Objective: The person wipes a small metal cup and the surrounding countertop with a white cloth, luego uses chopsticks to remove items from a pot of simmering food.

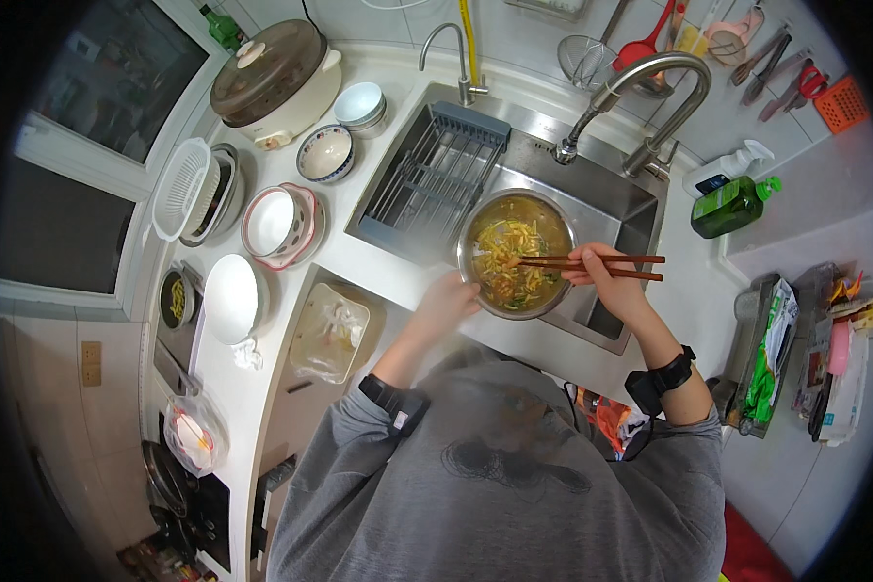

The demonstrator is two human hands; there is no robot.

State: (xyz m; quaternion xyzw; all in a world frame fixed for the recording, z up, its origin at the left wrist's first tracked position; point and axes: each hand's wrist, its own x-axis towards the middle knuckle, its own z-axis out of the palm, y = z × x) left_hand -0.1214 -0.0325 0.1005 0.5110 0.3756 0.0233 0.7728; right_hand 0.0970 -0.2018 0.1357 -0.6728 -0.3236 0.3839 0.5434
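A round stainless steel bowl (518, 314) of yellowish liquid and chopped food pieces is held above the front of the sink (589, 196). My left hand (447, 302) grips the bowl's rim at its lower left; that hand looks blurred. In my right hand (602, 276) is a pair of wooden chopsticks (636, 267), held close to the bowl's right side, with their tips down among the food. A grey and metal dish rack (444, 164) lies in the left part of the sink, partly behind the bowl.
Stacked bowls (360, 103), a patterned bowl (325, 154), a white bowl (233, 300) and a lidded electric cooker (280, 80) stand on the left counter. A bin (331, 331) is below its edge. The faucet (687, 73) arches behind the sink; a green bottle (731, 207) stands right.
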